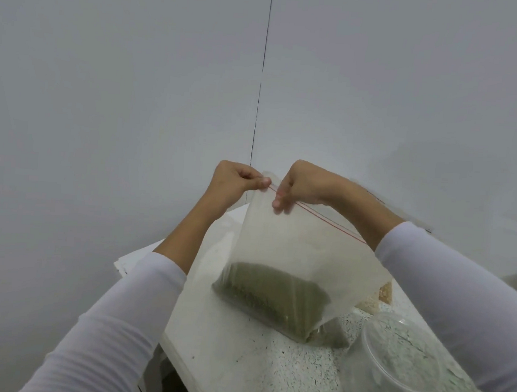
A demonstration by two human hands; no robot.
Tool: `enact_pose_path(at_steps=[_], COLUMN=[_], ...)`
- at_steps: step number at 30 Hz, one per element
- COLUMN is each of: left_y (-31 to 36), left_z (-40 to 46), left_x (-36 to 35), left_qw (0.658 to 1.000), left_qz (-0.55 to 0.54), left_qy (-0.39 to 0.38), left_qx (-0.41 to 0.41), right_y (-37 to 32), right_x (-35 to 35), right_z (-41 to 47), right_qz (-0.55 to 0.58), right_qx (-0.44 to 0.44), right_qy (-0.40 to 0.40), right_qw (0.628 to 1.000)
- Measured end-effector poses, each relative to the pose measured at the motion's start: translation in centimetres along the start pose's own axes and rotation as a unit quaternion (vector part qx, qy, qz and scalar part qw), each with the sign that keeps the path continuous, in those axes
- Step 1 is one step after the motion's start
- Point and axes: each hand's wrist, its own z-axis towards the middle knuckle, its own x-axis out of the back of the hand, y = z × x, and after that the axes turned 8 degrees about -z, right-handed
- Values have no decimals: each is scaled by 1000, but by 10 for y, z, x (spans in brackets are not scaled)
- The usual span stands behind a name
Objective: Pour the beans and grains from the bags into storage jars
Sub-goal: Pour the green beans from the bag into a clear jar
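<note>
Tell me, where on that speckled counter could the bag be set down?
Bare counter lies between its left edge and the clear jar, just in front of the bag. The right side is crowded: the jar, and another bag behind it.

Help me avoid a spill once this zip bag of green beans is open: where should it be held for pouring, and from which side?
Probably keep one of the hands pinching the zip bag at its top corner by the red seal strip, as the left hand and right hand do now. Bring the other up from below under the sagging green beans, where the weight sits, to tip toward the clear jar.
</note>
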Motion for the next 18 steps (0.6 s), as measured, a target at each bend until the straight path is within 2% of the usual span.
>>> enact_pose_path(at_steps=[7, 13, 15, 18], left_y=[24, -52, -74, -99], left_z=[1, -10, -20, -31], left_x=[5, 31, 27, 13], left_qw=[997, 987, 962, 890], left_qz=[-66, -111, -229, -416], left_qy=[-3, 90, 66, -54], left_qx=[-49, 69, 131, 180], right_y=[1, 8, 2, -8], right_x=[26, 53, 61, 72], right_z=[-18, -26, -23, -19], right_qz=[80, 171, 189, 207], right_qx=[-19, -15, -7, -1], right_qy=[161, 254, 276, 295], right_qw=[984, 952, 942, 933])
